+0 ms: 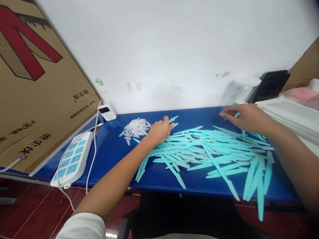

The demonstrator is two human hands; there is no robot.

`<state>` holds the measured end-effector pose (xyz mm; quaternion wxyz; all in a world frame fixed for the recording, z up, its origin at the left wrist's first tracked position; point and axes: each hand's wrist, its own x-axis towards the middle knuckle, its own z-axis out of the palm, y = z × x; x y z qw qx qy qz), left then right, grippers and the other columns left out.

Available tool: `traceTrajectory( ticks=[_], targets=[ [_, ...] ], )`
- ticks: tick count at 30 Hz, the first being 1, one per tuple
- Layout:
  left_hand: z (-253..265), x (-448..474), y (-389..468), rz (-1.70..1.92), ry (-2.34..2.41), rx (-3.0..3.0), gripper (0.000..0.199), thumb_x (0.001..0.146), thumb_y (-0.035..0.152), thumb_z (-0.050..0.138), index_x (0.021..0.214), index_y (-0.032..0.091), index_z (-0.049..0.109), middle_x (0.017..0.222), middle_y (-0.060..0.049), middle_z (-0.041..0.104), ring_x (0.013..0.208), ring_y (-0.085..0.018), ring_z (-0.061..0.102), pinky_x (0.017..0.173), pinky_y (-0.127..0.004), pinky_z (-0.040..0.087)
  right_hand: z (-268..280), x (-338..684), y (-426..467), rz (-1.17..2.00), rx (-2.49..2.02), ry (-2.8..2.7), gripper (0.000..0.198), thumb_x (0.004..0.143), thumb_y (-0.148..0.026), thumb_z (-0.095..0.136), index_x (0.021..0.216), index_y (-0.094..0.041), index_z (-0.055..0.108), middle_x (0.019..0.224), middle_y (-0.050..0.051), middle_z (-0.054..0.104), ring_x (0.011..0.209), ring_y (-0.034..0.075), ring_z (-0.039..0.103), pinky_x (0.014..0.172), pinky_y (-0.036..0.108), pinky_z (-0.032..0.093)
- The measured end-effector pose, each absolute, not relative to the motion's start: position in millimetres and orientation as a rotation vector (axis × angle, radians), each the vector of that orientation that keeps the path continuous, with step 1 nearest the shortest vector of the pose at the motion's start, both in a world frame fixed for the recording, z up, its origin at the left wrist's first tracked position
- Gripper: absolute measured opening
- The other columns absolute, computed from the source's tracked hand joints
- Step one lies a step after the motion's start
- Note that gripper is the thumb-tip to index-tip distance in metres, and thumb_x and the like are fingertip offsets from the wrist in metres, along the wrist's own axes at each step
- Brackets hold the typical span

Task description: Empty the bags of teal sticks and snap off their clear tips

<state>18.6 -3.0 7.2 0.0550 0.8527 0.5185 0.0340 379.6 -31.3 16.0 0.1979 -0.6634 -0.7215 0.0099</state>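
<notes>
A spread pile of turquoise eyebrow razors (196, 146) with whitish ends covers the middle and right of the blue table. My left hand (160, 130) is closed at the pile's left edge, with a few razors (173, 119) sticking out past its fingers. Beyond the pile on the right, my right hand (239, 116) is raised with thumb and fingertips together. A bit of turquoise (237, 115) shows beneath its fingers, most of it hidden by the hand. To the left of my left hand lies a heap of small whitish translucent caps (137, 128).
A white power strip (73, 159) with cables lies at the table's left, by a small white device (107, 112) and a large carton (37, 86). At the back right stand a clear jar (243, 89) and a black phone-like object (271, 84), beside stacked white sheets (291, 116).
</notes>
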Motion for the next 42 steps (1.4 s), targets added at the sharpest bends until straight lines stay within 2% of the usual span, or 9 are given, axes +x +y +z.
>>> traceTrajectory(
  ticks=[2, 5, 11, 16, 20, 25, 28, 33, 42],
  targets=[
    [6, 23, -6, 0.094, 1.632, 2.575, 0.053, 0.11, 0.06, 0.035, 0.126, 0.012, 0.053, 0.104, -0.019, 0.075, 0.094, -0.035, 0.074, 0.072, -0.036, 0.05, 15, 378, -31, 0.032, -1.856, -2.034, 0.039, 0.094, -0.052, 0.058, 0.103, -0.021, 0.08, 0.089, 0.005, 0.079, 0.078, 0.024, 0.07, 0.075, 0.036, 0.047],
    [5, 25, -6, -0.029, 1.662, 2.594, 0.043, 0.109, 0.053, 0.044, 0.117, 0.013, 0.059, 0.11, -0.02, 0.075, 0.099, -0.034, 0.074, 0.074, -0.036, 0.052, 16, 375, -31, 0.04, -1.835, -2.066, 0.038, 0.094, -0.051, 0.057, 0.101, -0.021, 0.079, 0.087, 0.006, 0.079, 0.079, 0.024, 0.07, 0.074, 0.036, 0.046],
    [5, 20, -1, -0.049, 1.493, 2.752, 0.037, 0.114, 0.041, 0.032, 0.112, 0.014, 0.057, 0.105, -0.018, 0.072, 0.095, -0.03, 0.072, 0.076, -0.035, 0.048, 21, 370, -36, 0.103, -1.832, -2.07, 0.037, 0.096, -0.049, 0.057, 0.102, -0.02, 0.078, 0.09, 0.006, 0.079, 0.08, 0.023, 0.07, 0.076, 0.035, 0.047],
    [9, 17, 2, 0.197, 1.387, 2.697, 0.031, 0.115, 0.041, 0.027, 0.116, 0.019, 0.049, 0.085, -0.008, 0.068, 0.072, -0.024, 0.062, 0.064, -0.033, 0.035, 21, 370, -36, 0.146, -1.819, -2.083, 0.037, 0.097, -0.05, 0.057, 0.103, -0.019, 0.077, 0.088, 0.007, 0.079, 0.078, 0.023, 0.069, 0.075, 0.035, 0.046],
    [15, 14, 1, 0.322, 1.242, 2.602, 0.043, 0.114, 0.054, 0.02, 0.112, 0.021, 0.049, 0.073, -0.002, 0.059, 0.06, -0.021, 0.051, 0.059, -0.033, 0.028, 21, 370, -36, 0.168, -1.81, -2.104, 0.037, 0.099, -0.05, 0.056, 0.1, -0.018, 0.075, 0.085, 0.007, 0.079, 0.077, 0.022, 0.069, 0.075, 0.034, 0.046],
    [16, 9, 0, 0.107, 1.056, 2.48, 0.057, 0.097, 0.075, 0.052, 0.11, 0.02, 0.058, 0.082, -0.006, 0.066, 0.064, -0.021, 0.055, 0.059, -0.032, 0.033, 23, 368, -37, 0.216, -1.846, -2.094, 0.038, 0.099, -0.051, 0.056, 0.102, -0.018, 0.075, 0.084, 0.007, 0.079, 0.077, 0.023, 0.069, 0.075, 0.034, 0.046],
    [15, 5, 2, 0.011, 1.071, 2.469, 0.06, 0.088, 0.074, 0.066, 0.113, 0.019, 0.062, 0.1, -0.011, 0.072, 0.077, -0.024, 0.063, 0.063, -0.031, 0.037, 23, 368, -37, 0.217, -1.832, -2.111, 0.038, 0.099, -0.05, 0.055, 0.102, -0.018, 0.076, 0.084, 0.006, 0.079, 0.076, 0.022, 0.069, 0.075, 0.034, 0.046],
    [19, 4, 2, -0.079, 1.049, 2.463, 0.047, 0.098, 0.066, 0.055, 0.096, 0.019, 0.062, 0.098, -0.012, 0.073, 0.072, -0.022, 0.061, 0.06, -0.033, 0.037, 23, 368, -38, 0.232, -1.822, -2.102, 0.038, 0.098, -0.051, 0.056, 0.101, -0.019, 0.076, 0.083, 0.006, 0.079, 0.076, 0.023, 0.069, 0.075, 0.035, 0.046],
    [28, -3, 3, -0.117, 1.054, 2.535, 0.043, 0.103, 0.059, 0.048, 0.097, 0.019, 0.061, 0.103, -0.013, 0.069, 0.08, -0.023, 0.061, 0.064, -0.033, 0.039, 25, 365, -39, 0.269, -1.809, -2.107, 0.04, 0.098, -0.053, 0.055, 0.101, -0.019, 0.075, 0.083, 0.006, 0.079, 0.075, 0.023, 0.069, 0.073, 0.035, 0.047]
  ],
)
